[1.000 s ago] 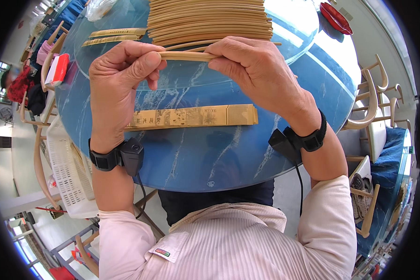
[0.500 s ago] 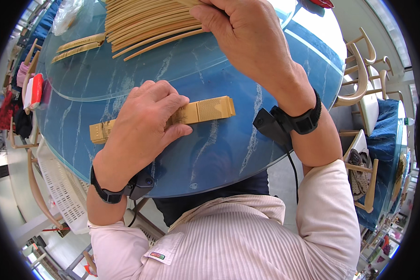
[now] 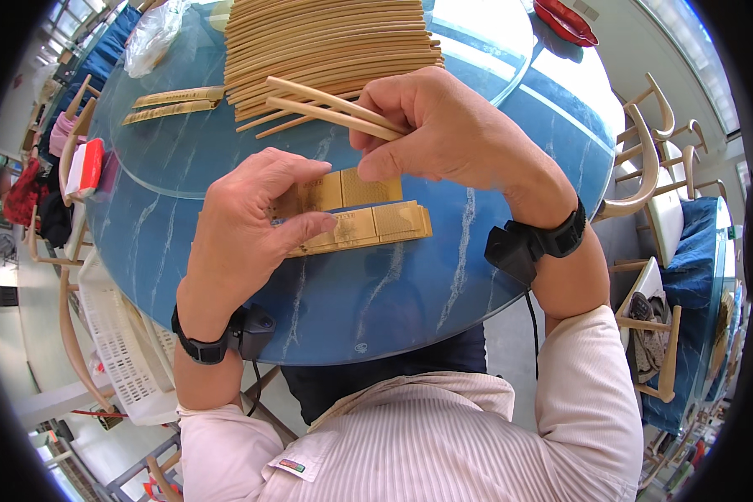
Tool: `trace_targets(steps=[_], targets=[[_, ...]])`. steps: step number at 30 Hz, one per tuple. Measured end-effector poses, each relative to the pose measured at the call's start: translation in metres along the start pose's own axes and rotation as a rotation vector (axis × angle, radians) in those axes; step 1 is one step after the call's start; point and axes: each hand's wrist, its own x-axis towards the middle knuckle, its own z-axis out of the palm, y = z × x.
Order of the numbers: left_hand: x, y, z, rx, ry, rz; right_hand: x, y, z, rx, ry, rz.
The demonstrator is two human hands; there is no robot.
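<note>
Two chopsticks point(image 3: 335, 107) pinched at twelve o'clock; two paper sleeves point(image 3: 368, 222) at centre; two more sleeves point(image 3: 174, 104) at ten o'clock; one big chopstick pile point(image 3: 326, 42).

Single head-worn fisheye view, looking steeply down, close over the blue table point(image 3: 410, 318), edges bending toward the rim

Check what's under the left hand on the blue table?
The left hand lies on flat tan paper sleeves stacked on the blue table. Their right ends stick out, one offset above another. The left ends are covered by the palm, so the count is unclear.
</note>
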Motion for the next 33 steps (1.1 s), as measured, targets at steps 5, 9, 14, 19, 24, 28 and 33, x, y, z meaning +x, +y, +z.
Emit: trace_targets(steps=[5,9,14,19,24,28,33], targets=[[0.002,0.007,0.000,-0.199,0.310,0.183,0.003,0.000,-0.002,0.137,0.237,-0.044],[-0.007,0.009,0.010,-0.828,-0.144,-0.273,0.001,-0.004,0.003,0.267,0.319,-0.120],[-0.001,-0.001,0.029,-1.152,0.044,-0.350,0.002,0.002,0.019,0.174,0.289,-0.195],[0.000,-0.007,0.026,-1.000,0.455,-0.124,0.002,0.013,0.023,0.085,0.383,-0.354],[0.004,-0.009,0.013,-0.922,0.621,0.068,-0.003,0.003,0.026,-0.066,0.439,-0.510],[0.003,-0.010,0.007,-0.924,0.620,0.121,0.000,0.001,0.030,-0.090,0.423,-0.495],[0.003,-0.013,0.007,-0.932,0.590,0.151,0.002,0.006,0.031,0.020,0.405,-0.407]])
